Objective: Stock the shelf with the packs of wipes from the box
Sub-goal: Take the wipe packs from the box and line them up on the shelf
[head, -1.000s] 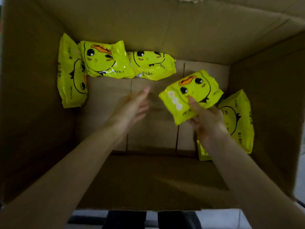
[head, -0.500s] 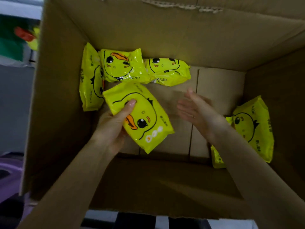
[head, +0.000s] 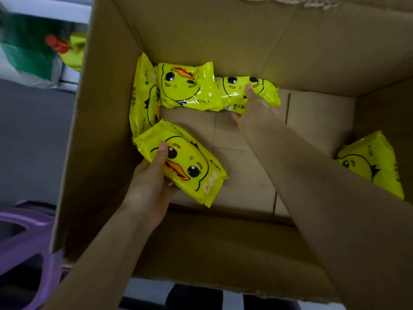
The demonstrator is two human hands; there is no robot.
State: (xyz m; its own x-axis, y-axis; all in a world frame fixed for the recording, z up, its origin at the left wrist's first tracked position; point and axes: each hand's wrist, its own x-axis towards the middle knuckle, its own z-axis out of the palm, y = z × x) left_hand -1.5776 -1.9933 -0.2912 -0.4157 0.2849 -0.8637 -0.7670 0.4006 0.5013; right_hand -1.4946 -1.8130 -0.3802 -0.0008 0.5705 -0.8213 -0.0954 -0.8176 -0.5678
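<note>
Box: a large open brown cardboard box (head: 245,41) seen from above, with both bare forearms reaching into it
Left hand: the left hand (head: 149,186) holds the lifted pack (head: 190,166), a glossy yellow plastic pack of wipes printed with a cartoon duck face; the thumb lies across the printed top and the other fingers are curled underneath
Lifted pack position: tilted, held above the box floor near the left wall
Right hand: the right hand (head: 252,106) reaches to the far wall and grasps the rear pack (head: 266,92), another yellow duck-face pack; its fingers (head: 248,88) lie over the top and the thumb sits at the near edge
Rear pack position: on the box floor against the far wall, its left end touching the middle pack (head: 187,86)
Middle pack: same yellow kind, face up against the far wall
Side pack: the side pack (head: 143,101) stands on edge against the left wall, just beside the middle pack
Right pack: the right pack (head: 373,162) lies by the right wall, well apart from the others, partly hidden by the right forearm
Outside the box: a purple plastic item (head: 26,238) at lower left; its kind cannot be told
</note>
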